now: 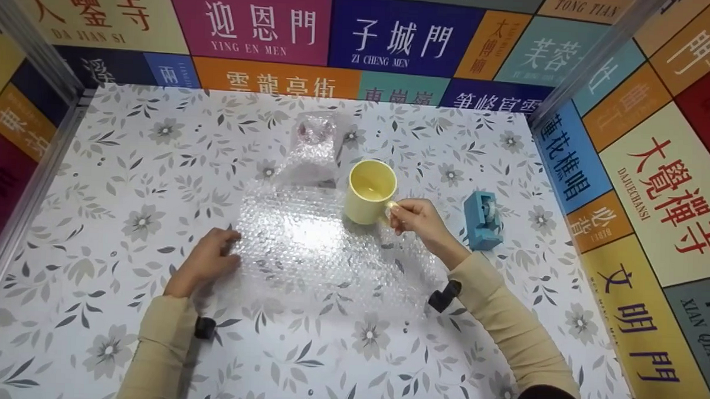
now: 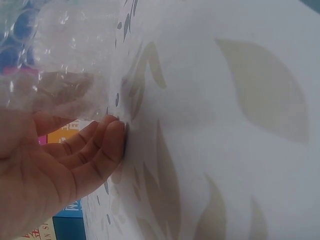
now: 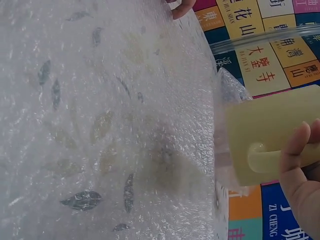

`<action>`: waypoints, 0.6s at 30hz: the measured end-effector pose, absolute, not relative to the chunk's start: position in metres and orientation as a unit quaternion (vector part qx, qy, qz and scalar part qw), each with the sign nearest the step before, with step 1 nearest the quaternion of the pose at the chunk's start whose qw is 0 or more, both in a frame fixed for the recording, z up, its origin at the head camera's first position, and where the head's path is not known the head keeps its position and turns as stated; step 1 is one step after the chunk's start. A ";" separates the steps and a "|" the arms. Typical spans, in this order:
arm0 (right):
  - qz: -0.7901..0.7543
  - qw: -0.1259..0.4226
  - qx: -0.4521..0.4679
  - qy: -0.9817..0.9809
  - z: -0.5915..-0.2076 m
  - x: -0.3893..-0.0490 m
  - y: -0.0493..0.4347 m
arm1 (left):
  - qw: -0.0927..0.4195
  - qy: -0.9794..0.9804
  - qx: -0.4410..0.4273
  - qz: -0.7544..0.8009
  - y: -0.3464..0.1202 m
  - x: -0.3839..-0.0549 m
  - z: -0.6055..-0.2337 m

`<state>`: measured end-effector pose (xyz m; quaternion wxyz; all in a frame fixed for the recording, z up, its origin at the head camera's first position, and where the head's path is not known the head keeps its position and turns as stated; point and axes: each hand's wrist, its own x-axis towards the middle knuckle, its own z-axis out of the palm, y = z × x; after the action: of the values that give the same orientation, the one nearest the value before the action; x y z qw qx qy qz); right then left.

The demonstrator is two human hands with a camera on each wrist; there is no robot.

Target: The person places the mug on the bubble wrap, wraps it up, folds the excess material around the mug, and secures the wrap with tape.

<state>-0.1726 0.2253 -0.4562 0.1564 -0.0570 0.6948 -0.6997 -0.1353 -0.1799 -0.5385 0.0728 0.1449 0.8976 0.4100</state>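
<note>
Being gripped by its handle (image 3: pixel 265 161), a yellow mug (image 1: pixel 362 210) is held by the right hand (image 1: pixel 416 218) over the far right part of the bubble wrap (image 1: pixel 305 268) — at whose left edge the left hand (image 1: pixel 211 256) is rested, fingers (image 2: pixel 100 152) loosely relaxed.

Right hand (image 1: pixel 416 220) pinches yellow mug (image 1: pixel 362 207) by handle, over bubble wrap (image 1: pixel 311 269) spread on flowered counter (image 1: pixel 114 173). Left hand (image 1: pixel 208 258) at wrap's left edge. Wrapped bundle (image 1: pixel 314 151) beyond, left of mug. Blue tape dispenser (image 1: pixel 480 221) to mug's right.
</note>
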 end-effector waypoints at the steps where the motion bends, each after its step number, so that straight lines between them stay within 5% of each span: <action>1: -0.700 0.159 -0.060 0.694 -0.457 -0.172 0.225 | 0.074 0.897 0.144 0.411 -0.180 -0.135 -0.538; 18: -0.664 0.240 -0.106 0.700 -0.482 -0.163 0.209 | 0.075 0.902 0.140 0.402 -0.179 -0.137 -0.539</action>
<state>-0.1633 0.2089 -0.4821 0.2396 -0.1055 0.7001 -0.6643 -0.1366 -0.1790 -0.5389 0.0747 0.1403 0.9018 0.4019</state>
